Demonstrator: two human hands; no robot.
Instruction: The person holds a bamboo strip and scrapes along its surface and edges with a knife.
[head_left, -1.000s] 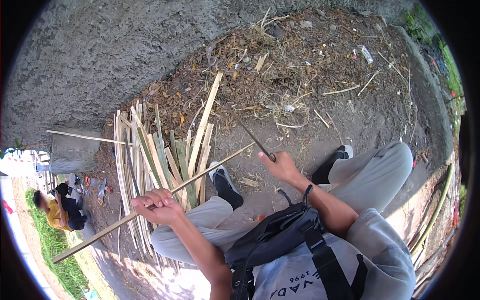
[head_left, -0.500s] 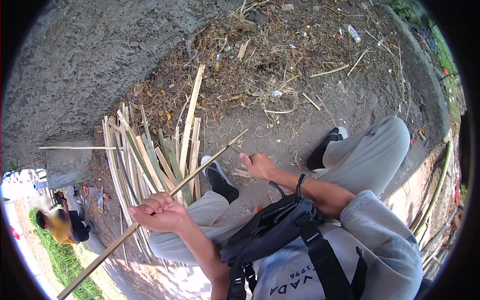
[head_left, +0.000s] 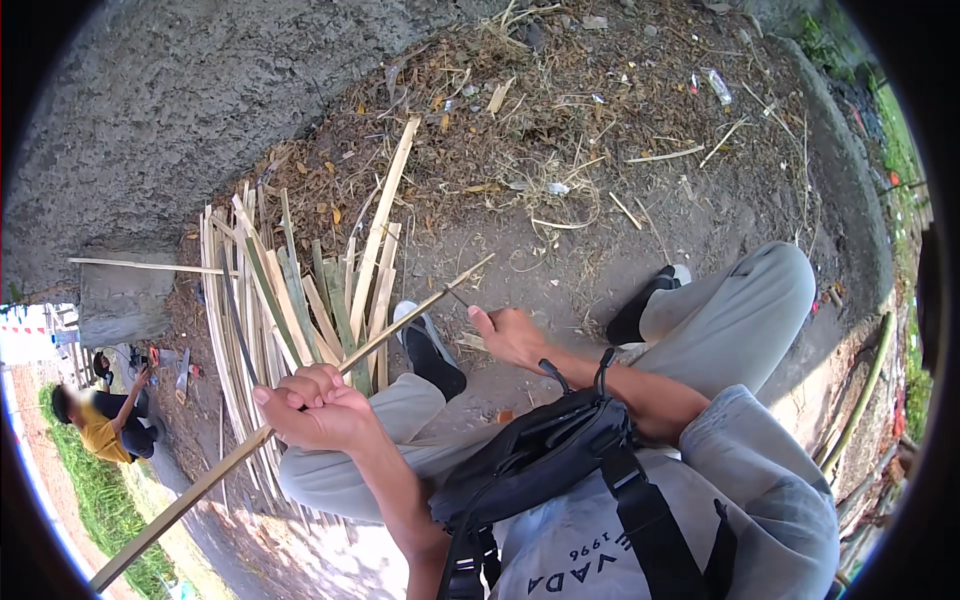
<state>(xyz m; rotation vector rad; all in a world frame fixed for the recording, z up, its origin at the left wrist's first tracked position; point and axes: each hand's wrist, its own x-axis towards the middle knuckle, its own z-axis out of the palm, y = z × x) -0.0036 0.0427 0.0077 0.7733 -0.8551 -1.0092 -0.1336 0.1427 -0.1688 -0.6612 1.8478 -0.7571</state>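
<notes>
One long, slim, tan bamboo strip (head_left: 190, 500) is slanting before you in the head view; your left hand (head_left: 315, 410) is holding it in curled fingers, your right hand (head_left: 515, 338) is gripping a dark, metal-looking blade (head_left: 457, 296), apparently touching the strip near its far end. Shallow, even strokes should be suiting its slender shape.

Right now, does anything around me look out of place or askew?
Yes: one thin strip juts out leftward from the wood pile over the grey block, lying crosswise to most of the pile.
</notes>
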